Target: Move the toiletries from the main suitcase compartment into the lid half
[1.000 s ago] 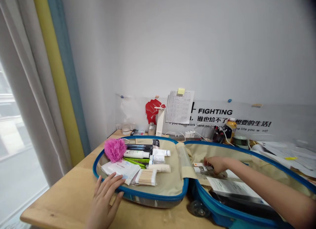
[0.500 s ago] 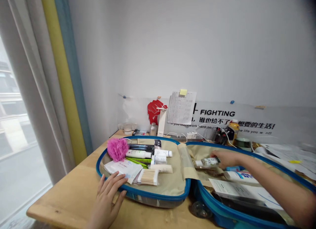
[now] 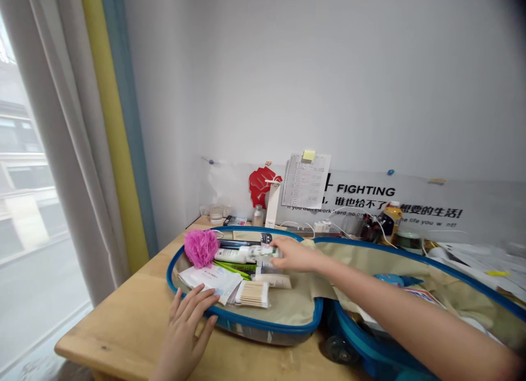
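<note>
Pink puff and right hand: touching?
Apart. The head view shows the right hand well to the right of the pink puff, with a white tube visible between them.

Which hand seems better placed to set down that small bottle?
Probably the right hand: it holds the bottle over the suitcase's left half, while the left hand lies at the near rim.

Right of the swabs, suitcase lining lies free.

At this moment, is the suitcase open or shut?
The suitcase is open: its two halves lie spread side by side, with beige lining visible in both.
</note>
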The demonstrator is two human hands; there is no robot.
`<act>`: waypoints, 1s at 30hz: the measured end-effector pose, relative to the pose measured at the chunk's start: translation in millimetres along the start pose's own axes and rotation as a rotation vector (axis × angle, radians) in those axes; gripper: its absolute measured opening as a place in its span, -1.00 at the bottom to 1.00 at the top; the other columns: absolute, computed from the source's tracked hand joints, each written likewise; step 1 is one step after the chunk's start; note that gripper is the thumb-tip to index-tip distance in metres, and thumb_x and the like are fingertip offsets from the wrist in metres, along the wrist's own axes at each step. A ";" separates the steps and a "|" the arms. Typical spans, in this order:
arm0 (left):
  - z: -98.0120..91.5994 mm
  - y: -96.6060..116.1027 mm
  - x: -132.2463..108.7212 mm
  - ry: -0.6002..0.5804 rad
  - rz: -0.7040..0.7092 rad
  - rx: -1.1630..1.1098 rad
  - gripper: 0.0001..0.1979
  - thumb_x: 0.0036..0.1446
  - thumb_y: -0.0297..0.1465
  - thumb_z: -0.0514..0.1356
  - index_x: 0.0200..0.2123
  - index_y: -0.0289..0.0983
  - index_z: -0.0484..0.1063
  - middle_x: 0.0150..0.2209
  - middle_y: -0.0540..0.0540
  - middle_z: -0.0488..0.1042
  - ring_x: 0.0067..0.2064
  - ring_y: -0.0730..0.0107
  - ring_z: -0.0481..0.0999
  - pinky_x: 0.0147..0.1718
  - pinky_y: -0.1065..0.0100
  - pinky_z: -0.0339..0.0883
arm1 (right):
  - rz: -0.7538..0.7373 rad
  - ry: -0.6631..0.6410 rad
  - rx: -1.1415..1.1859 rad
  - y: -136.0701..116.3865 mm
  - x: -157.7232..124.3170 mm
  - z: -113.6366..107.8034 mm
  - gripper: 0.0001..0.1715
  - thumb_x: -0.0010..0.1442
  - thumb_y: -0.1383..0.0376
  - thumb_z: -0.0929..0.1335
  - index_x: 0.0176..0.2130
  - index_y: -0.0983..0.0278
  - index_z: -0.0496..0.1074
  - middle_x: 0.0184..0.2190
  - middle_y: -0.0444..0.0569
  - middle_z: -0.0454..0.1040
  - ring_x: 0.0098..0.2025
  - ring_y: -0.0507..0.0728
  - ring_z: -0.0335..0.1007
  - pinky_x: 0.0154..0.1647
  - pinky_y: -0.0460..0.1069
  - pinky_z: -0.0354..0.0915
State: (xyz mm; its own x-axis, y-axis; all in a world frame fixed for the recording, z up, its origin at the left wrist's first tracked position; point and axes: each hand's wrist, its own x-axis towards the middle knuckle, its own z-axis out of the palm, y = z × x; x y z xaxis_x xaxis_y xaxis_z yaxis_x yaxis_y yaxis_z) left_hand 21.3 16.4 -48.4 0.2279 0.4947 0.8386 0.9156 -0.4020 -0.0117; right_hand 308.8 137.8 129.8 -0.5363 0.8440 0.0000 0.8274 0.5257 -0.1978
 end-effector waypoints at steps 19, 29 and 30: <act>0.7 -0.4 -0.7 -0.004 0.005 0.011 -0.72 0.31 -0.37 0.14 0.06 -0.10 0.48 0.04 -0.02 0.63 0.16 0.23 0.54 0.43 0.10 -0.15 | -0.104 0.008 0.039 -47.3 51.5 54.7 -0.47 0.29 0.07 0.43 0.14 0.27 0.41 0.15 0.08 0.41 0.13 0.22 0.39 0.16 0.25 0.37; 1.6 -0.6 -1.0 -0.023 -0.033 -0.007 -0.71 0.29 -0.37 0.15 0.05 -0.09 0.49 0.04 -0.04 0.64 0.15 0.18 0.56 0.41 0.03 -0.06 | 0.290 -0.195 -0.112 131.8 -33.5 -31.0 -0.65 0.37 0.08 0.37 -0.07 0.32 0.47 -0.14 -0.04 0.52 -0.15 0.09 0.48 -0.07 0.10 0.47; 1.4 -0.5 -1.0 -0.024 -0.036 -0.009 -0.71 0.29 -0.36 0.15 0.05 -0.08 0.49 0.04 -0.04 0.64 0.15 0.18 0.56 0.41 0.03 -0.05 | 0.320 -0.239 -0.148 144.2 -43.0 -22.5 -0.67 0.35 0.09 0.39 -0.07 0.30 0.48 -0.12 -0.04 0.52 -0.13 0.10 0.48 -0.05 0.10 0.46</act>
State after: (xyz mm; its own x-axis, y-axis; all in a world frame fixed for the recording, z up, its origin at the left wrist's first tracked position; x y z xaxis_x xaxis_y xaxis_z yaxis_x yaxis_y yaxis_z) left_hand 21.1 17.2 -50.0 0.2030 0.5277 0.8248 0.9204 -0.3904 0.0232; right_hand 454.9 179.7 123.3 -0.2577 0.9281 -0.2687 0.9641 0.2654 -0.0077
